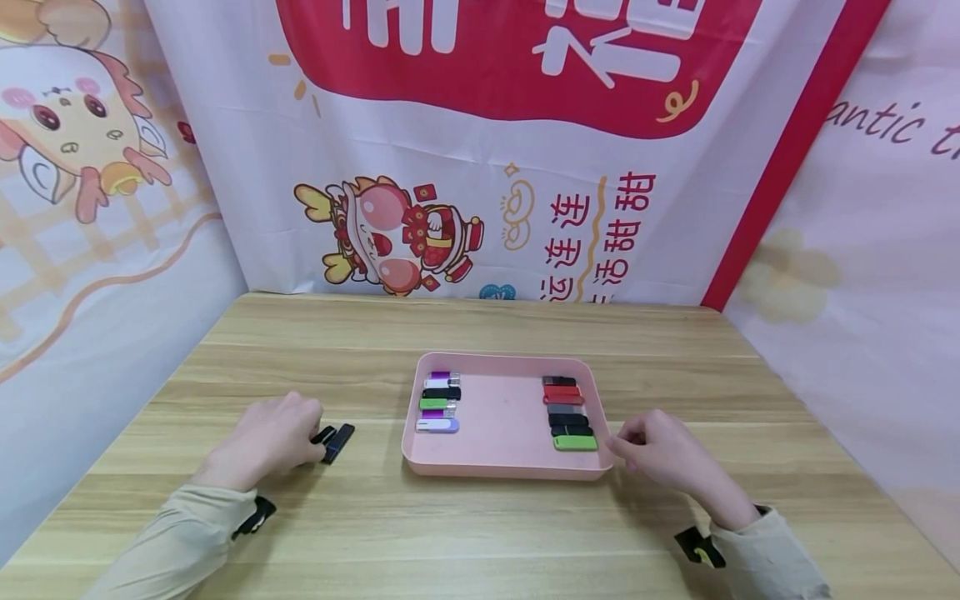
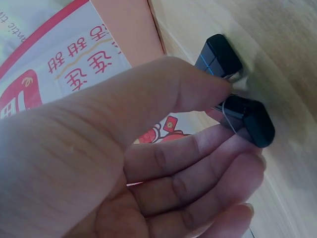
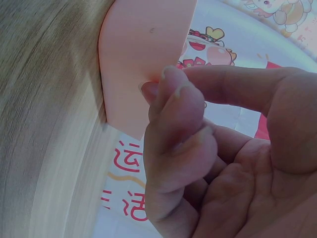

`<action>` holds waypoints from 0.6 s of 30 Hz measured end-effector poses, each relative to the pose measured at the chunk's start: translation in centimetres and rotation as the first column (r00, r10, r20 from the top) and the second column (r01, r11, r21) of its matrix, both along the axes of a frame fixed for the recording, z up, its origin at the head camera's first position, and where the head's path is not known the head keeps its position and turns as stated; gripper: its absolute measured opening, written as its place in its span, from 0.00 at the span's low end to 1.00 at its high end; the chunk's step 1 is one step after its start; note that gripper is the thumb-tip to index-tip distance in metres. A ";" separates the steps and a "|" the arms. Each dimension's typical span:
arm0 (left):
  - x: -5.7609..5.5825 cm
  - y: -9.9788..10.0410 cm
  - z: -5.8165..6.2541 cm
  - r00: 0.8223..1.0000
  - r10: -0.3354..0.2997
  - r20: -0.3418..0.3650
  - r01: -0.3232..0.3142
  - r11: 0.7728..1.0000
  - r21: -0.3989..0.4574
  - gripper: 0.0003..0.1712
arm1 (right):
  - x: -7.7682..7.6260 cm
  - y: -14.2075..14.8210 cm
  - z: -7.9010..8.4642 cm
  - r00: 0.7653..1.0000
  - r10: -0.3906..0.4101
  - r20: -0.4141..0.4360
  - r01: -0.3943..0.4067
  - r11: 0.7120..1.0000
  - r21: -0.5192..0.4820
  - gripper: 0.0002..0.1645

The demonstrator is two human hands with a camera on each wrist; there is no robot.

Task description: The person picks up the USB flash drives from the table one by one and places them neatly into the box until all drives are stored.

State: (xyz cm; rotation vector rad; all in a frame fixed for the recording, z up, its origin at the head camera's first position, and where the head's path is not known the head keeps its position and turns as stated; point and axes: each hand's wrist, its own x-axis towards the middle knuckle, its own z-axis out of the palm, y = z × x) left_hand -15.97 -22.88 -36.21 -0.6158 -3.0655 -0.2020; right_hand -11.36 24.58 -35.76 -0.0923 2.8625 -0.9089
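My left hand (image 1: 273, 437) pinches a black USB flash drive (image 2: 247, 119) between thumb and fingers, just above the wood table. Close beside it is a second black USB flash drive (image 1: 340, 444), with a thin blue line on it. At the right near corner of a shallow pink tray (image 1: 510, 470), my right hand (image 1: 667, 450) has its fingers loosely curled. Its fingertips are at the tray's outer wall (image 3: 143, 44), and no object shows between them. Whether they press the wall is hard to tell.
Inside the tray, a left column holds purple, green, black and white USB flash drives (image 1: 438, 426). A right column holds black, red, grey and green ones (image 1: 575, 443). Printed cloth (image 1: 450, 142) hangs behind the wood table (image 1: 480, 533) and along both sides.
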 end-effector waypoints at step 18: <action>-0.9 2.1 2.1 0.990 -0.111 -0.082 0.111 0.994 -0.003 0.17 | -0.1 0.0 -0.1 1.000 -0.005 0.012 0.005 1.000 0.001 0.09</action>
